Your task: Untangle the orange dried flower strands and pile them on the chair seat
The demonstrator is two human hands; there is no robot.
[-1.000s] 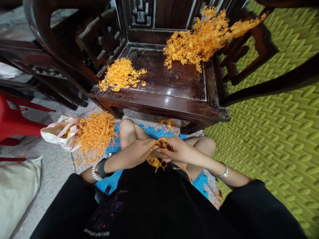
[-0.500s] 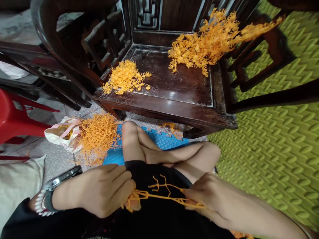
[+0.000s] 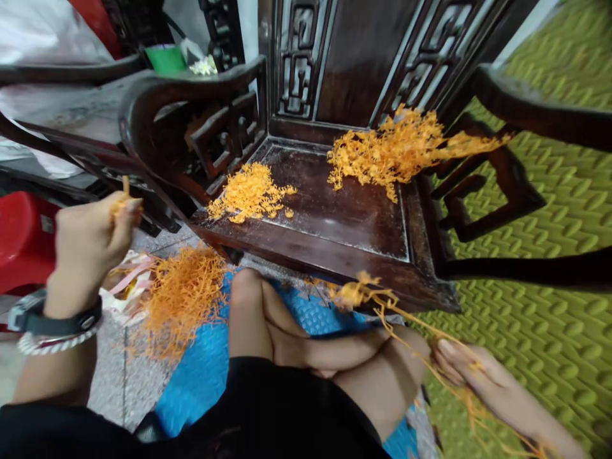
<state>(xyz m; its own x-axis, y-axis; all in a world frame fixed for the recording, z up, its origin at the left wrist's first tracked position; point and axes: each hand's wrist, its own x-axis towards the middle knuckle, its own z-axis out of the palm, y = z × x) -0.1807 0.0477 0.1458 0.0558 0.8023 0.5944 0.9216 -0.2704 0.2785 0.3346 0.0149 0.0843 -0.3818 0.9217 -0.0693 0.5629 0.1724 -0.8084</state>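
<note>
My left hand (image 3: pixel 88 239) is raised at the left, its fingers closed around small orange pieces (image 3: pixel 119 205), with one thin stem sticking up. At the lower right, my right hand (image 3: pixel 466 364) pinches long orange branching strands (image 3: pixel 406 312). A blurred clump hangs at their far end, and more strands trail back over my forearm. On the dark wooden chair seat lie a small heap of short orange claw-like pieces (image 3: pixel 251 191) and a larger bundle of orange branching strands (image 3: pixel 387 150). A pile of bare orange stems (image 3: pixel 186 299) lies on the floor by my knee.
The carved wooden chair (image 3: pixel 329 239) stands in front of my crossed legs. A blue foam mat (image 3: pixel 191 389) lies under me, with a yellow-green mat (image 3: pixel 549 306) to the right. At the left are a red stool (image 3: pixel 23 236), a white bag (image 3: pixel 122 306) and a green container (image 3: pixel 166 58).
My hands have moved apart: the left up and to the left with orange pieces, the right outward with the strands. The strand stretched between them is no longer joined. The view has tilted up.
</note>
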